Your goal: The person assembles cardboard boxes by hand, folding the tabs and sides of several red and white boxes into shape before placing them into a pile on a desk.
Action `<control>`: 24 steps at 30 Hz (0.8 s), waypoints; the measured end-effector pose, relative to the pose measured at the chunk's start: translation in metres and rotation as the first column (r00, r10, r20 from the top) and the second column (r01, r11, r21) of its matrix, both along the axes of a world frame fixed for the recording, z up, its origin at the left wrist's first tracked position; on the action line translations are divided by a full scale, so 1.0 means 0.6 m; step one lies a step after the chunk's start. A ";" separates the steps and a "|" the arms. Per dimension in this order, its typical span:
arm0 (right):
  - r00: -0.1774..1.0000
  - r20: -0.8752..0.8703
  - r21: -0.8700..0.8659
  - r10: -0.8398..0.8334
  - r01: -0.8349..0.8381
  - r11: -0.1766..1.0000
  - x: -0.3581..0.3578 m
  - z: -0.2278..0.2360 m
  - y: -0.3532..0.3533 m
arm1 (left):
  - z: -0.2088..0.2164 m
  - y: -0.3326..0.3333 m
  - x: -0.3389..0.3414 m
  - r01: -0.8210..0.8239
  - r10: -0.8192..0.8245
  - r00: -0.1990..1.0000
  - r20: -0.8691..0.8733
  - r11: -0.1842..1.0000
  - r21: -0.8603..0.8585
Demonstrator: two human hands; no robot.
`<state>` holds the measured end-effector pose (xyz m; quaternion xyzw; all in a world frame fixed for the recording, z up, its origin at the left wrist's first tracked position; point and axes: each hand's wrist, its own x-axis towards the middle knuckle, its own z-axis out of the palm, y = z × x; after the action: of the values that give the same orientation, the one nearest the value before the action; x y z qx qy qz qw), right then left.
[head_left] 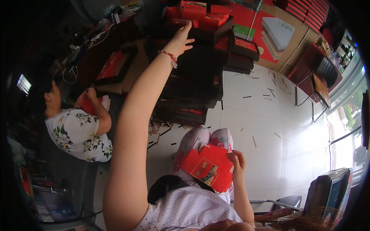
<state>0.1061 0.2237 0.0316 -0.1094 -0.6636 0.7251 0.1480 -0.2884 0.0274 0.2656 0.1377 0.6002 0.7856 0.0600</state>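
Dotted shirt (189, 206), red carton (210, 167) on my lap (220, 138), right hand (238, 159) pinching its edge, left hand (180, 41) spread, well apart

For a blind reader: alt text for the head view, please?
The left hand stretches toward red boxes atop a dark stack; the right hand holds a red carton over the lap. A co-worker is at left.
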 end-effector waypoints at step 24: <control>0.937 0.325 0.702 0.130 -0.331 0.630 0.067 -0.035 0.055 | -0.417 -0.027 0.526 0.212 -0.882 0.452 -0.136 0.254 -0.943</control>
<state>0.1461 0.2566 0.0109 -0.0404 -0.9232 0.3821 0.0024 0.0272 0.0114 0.0156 0.5788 0.7649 0.2009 0.1987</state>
